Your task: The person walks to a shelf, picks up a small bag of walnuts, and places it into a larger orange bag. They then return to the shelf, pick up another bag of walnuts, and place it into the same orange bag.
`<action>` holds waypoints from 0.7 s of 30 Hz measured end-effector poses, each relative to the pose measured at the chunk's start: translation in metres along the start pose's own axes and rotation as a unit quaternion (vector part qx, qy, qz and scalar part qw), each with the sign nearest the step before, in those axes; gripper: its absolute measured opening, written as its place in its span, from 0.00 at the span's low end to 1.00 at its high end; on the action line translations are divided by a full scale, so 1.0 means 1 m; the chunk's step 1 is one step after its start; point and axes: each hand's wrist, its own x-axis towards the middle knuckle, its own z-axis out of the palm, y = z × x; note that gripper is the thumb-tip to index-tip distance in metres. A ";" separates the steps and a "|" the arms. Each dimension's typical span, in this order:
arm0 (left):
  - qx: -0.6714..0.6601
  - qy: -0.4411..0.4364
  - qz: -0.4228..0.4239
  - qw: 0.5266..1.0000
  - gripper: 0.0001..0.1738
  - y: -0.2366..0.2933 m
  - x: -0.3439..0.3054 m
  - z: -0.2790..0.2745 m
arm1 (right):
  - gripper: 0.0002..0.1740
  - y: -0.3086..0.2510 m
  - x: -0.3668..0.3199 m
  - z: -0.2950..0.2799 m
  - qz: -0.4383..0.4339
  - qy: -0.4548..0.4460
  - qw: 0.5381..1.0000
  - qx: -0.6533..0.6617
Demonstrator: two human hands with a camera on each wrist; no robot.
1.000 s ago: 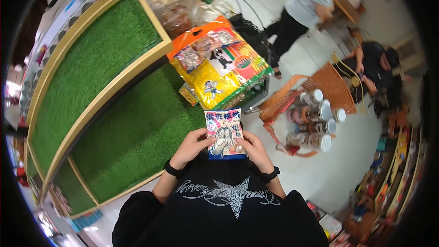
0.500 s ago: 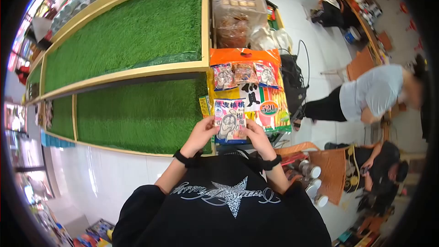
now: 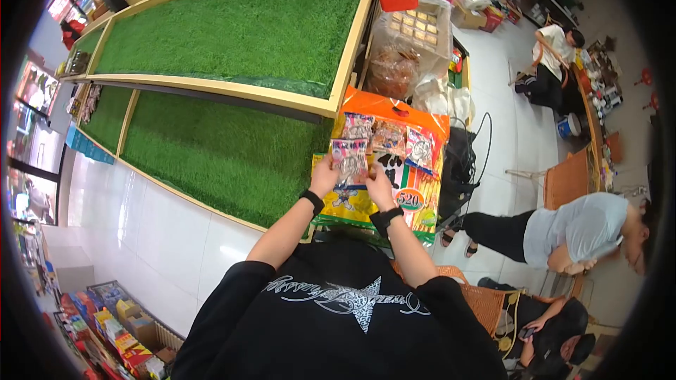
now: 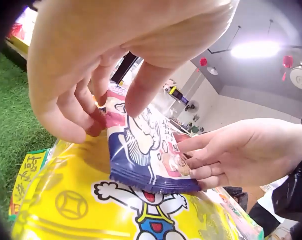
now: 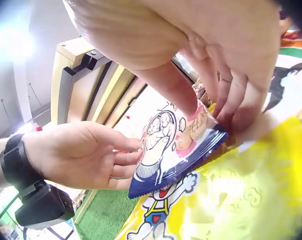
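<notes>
My left hand (image 3: 324,177) and right hand (image 3: 380,188) hold a small snack packet (image 3: 351,162) between them, one at each side edge. The packet is white and pink with a dark blue crimped end and a drawn hand on its front. In the left wrist view, my left thumb presses on the face of the packet (image 4: 146,150). The right wrist view has my right thumb on the opposite side of it. Right below lies a large orange, yellow and white bag (image 3: 398,102). Two pink-and-white packets (image 3: 420,148) and a brownish one (image 3: 389,137) lie on its upper part.
To the left stands a wooden-framed shelf (image 3: 232,81) lined with green artificial grass (image 3: 225,35). Behind the bag is a clear plastic-covered box (image 3: 440,28) of snacks. A person in a light shirt (image 3: 574,236) stands at the right; others sit nearby. Cartons (image 3: 141,327) fill the lower left.
My hands have carried the packet forward over the large bag, up close to the small packets. The head view has turned, bringing the bag and shelf nearer the middle.
</notes>
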 end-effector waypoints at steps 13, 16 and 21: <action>0.106 0.053 0.012 0.993 0.26 0.045 -0.001 0.005 | 0.31 -0.017 -0.012 -0.002 -0.055 0.025 0.997 0.048; 0.062 0.031 -0.026 0.997 0.27 0.075 -0.022 0.000 | 0.31 -0.010 -0.011 0.001 -0.037 0.020 0.996 0.079; 0.017 0.020 0.007 1.000 0.41 0.046 -0.053 -0.016 | 0.31 -0.035 -0.059 -0.005 -0.082 0.075 0.994 0.006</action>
